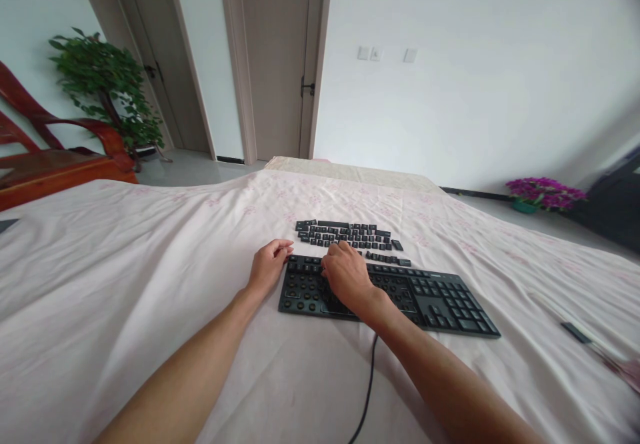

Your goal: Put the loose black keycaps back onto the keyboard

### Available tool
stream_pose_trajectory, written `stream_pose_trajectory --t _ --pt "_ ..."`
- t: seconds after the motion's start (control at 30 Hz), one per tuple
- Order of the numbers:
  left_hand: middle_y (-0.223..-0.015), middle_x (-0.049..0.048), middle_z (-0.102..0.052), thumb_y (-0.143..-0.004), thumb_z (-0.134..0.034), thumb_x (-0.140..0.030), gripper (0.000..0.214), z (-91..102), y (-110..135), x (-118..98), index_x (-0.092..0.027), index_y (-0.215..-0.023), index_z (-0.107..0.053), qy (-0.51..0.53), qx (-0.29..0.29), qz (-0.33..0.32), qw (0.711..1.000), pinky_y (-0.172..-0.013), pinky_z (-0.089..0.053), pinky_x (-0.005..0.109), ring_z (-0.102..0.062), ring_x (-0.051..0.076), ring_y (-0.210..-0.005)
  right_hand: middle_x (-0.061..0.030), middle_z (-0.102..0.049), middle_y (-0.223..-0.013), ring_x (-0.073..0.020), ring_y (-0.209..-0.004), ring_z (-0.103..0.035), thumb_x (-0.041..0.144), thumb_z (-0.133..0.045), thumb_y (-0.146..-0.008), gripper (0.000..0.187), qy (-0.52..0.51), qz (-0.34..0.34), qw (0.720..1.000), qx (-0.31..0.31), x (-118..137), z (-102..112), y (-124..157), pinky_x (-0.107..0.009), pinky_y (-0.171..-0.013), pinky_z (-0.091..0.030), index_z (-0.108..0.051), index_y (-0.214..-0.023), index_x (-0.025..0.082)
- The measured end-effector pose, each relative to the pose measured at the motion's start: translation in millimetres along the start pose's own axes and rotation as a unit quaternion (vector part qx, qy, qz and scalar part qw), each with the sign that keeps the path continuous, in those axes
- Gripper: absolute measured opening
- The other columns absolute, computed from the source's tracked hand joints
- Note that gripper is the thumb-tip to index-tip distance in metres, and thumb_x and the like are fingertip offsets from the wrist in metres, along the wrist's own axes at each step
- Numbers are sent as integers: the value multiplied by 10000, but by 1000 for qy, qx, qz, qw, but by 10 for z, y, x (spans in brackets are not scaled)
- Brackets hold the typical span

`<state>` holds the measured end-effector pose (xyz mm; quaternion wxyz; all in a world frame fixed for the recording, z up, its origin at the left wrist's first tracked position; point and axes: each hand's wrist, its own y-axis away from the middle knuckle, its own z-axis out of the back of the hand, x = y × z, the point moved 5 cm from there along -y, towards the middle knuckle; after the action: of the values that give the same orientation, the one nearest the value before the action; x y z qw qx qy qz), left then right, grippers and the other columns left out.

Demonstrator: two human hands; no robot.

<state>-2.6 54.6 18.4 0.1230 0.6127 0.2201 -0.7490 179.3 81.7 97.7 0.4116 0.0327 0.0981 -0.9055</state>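
Observation:
A black keyboard [440, 297] lies on a pale pink cloth [150, 284]. Its left half shows bare sockets; the right keypad still has keys. Several loose black keycaps [350, 234] lie in rows just behind it. My right hand [347, 277] rests on the keyboard's left half, fingers curled down near the top row by the loose keycaps; whether it holds one is hidden. My left hand [269, 265] sits at the keyboard's left end, fingers curled together and touching its upper corner.
The keyboard's cable [369, 377] runs toward me. A small dark object [576, 332] lies on the cloth at right. A wooden chair [55, 157] and potted plant [107, 87] stand at left, purple flowers [545, 192] at right, doors behind.

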Motion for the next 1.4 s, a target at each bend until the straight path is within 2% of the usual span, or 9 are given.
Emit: stream_pose_trajectory --t 0.4,0.57,0.77,0.87,0.93,1.03,1.17,1.3,1.4 --pt "-964 66 -743 -824 -540 -265 259 5 -16 18 -191 -1014 -700 -17 0 -11 1000 -821 -538 316 -696 198 -899 -157 -617 -982 -262 -973 -485 104 -497 -873 222 24 28 999 -5 178 -74 124 -352 -798 -415 -717 -891 133" --pt "-960 63 -746 -820 -535 -247 260 5 -21 41 -192 -1017 -695 -20 -4 -7 1000 -823 -537 313 -702 192 -886 -176 -592 -1016 -281 -980 -472 86 -508 -836 236 32 26 999 -3 235 -71 209 -369 -783 -412 -695 -979 82" --pt "-961 62 -748 -820 -539 -258 257 13 -14 39 -196 -1010 -700 -25 -9 -10 1000 -845 -533 325 -701 197 -900 -173 -588 -1032 -275 -959 -477 82 -507 -809 263 27 34 999 -14 266 -93 263 -379 -780 -401 -695 -994 77" --pt "-957 63 -747 -815 -544 -258 255 13 -10 38 -198 -1007 -700 -23 -8 -4 1000 -838 -537 331 -703 199 -890 -139 -611 -1016 -251 -944 -490 97 -496 -827 255 -12 33 999 -18 147 -70 251 -347 -766 -393 -725 -932 130" --pt "-959 67 -745 -815 -547 -265 254 7 -6 34 -194 -1007 -698 -16 -5 -2 1000 -833 -541 331 -703 201 -891 -97 -629 -1024 -220 -935 -500 107 -466 -863 301 -58 24 998 -29 -24 -31 226 -313 -767 -387 -745 -935 193" --pt "-955 74 -744 -816 -543 -264 254 -4 -3 27 -188 -1004 -695 -3 -4 1 1000 -827 -545 334 -705 202 -890 -60 -641 -1062 -189 -931 -513 137 -419 -916 367 -105 -51 991 -68 -411 14 158 -284 -802 -381 -735 -1058 258" --pt "-956 81 -743 -813 -545 -264 257 -9 3 12 -183 -1003 -697 3 -8 -2 1000 -833 -545 341 -706 202 -889 -62 -654 -1044 -211 -973 -506 213 -479 -911 298 -73 -126 988 -56 -792 -74 12 -296 -841 -368 -758 -1000 269" --pt "-968 84 -743 -821 -546 -282 262 -8 10 8 -182 -1012 -696 0 -5 -6 1000 -848 -541 342 -702 204 -919 -76 -654 -1041 -237 -991 -489 245 -499 -898 276 -31 -130 991 -20 -831 -168 -128 -315 -802 -363 -769 -843 250" --pt "-978 82 -742 -823 -546 -284 266 -4 8 12 -184 -1021 -693 -5 -4 -5 1000 -845 -541 340 -702 203 -918 -98 -653 -1038 -246 -998 -482 219 -510 -885 259 -6 -123 992 -2 -771 -191 -197 -325 -791 -359 -759 -816 217"
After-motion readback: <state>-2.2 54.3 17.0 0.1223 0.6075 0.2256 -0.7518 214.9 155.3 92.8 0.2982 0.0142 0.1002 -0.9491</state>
